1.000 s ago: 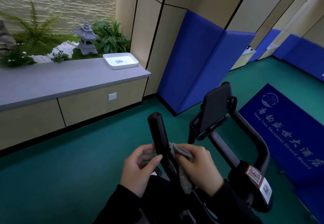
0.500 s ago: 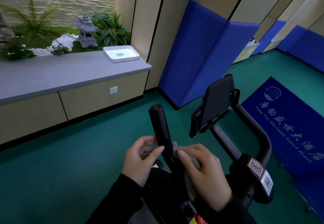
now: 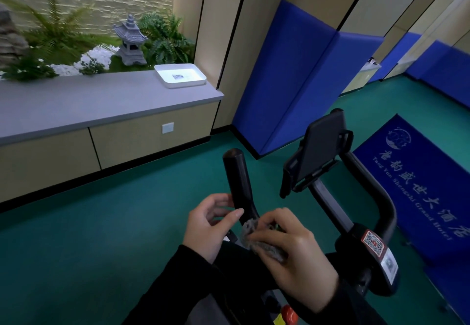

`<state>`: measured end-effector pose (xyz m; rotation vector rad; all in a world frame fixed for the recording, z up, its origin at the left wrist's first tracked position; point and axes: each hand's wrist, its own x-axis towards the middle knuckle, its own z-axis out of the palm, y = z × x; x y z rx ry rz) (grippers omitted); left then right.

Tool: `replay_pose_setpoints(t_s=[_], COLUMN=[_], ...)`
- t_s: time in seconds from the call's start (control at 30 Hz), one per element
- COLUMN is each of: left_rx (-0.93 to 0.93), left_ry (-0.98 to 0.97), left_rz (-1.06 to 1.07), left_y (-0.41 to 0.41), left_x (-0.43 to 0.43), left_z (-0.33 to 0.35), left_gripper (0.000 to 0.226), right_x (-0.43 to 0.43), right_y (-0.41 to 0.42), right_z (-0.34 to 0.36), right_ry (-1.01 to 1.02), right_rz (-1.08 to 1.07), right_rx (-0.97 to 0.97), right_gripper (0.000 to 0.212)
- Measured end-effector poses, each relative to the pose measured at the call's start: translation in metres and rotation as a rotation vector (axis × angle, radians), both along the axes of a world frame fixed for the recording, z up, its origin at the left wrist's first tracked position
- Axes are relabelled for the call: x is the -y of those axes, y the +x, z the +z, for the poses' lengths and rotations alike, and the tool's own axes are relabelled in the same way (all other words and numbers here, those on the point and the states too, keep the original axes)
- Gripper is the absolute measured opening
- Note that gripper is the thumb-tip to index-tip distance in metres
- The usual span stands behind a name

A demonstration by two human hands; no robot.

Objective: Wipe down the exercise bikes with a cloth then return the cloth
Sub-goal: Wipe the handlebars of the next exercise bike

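A black exercise bike fills the lower middle; its left handlebar (image 3: 237, 179) rises between my hands, and its console holder (image 3: 319, 153) sits to the right. My left hand (image 3: 209, 225) curls its fingers and thumb around the base of that handlebar. My right hand (image 3: 296, 256) grips a crumpled grey cloth (image 3: 264, 244) pressed against the handlebar's lower bend, just below my left thumb. Most of the cloth is hidden under my right fingers.
A white tray (image 3: 181, 76) lies on the grey counter (image 3: 89, 103) at the upper left, beside a stone lantern (image 3: 130, 41) and ferns. Blue wall pads (image 3: 292, 83) stand behind the bike. A blue mat (image 3: 417, 179) covers the green floor at the right.
My right hand has slid the cloth down the handlebar toward its lower bend. My left hand has stayed on the bar, and the view has shifted slightly.
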<state>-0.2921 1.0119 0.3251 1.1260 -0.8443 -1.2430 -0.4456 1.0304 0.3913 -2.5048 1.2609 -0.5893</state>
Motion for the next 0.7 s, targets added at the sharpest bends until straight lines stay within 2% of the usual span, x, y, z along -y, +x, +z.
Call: replay_pose_setpoints(t_s=[0.2,0.3,0.4,0.57,0.7], left_rx=[0.002,0.027,0.09,0.198,0.181], left_ry=[0.004,-0.003,-0.017,-0.034,-0.04], left_rz=[0.01,0.018,0.013,0.051,0.079], left_y=[-0.002,-0.001,-0.001,-0.004,-0.012], left_x=[-0.001,-0.002,-0.005,-0.019,-0.03], left_z=[-0.001,-0.001,0.0,-0.002,-0.003], left_gripper=[0.022,0.022,0.022,0.029,0.032], right_x=[0.006,-0.003,-0.017,-0.013,-0.014], right_y=[0.007,-0.004,-0.025,-0.023,-0.024], right_z=[0.003,0.005,0.007,0.004,0.002], right_ry=[0.011,0.106,0.174,0.084,0.129], right_rz=[-0.056,0.006,-0.02,-0.191,-0.161], right_rx=[0.005,-0.029,-0.001,0.104,0.128], right_gripper=[0.009,0.007,0.008,0.009,0.007])
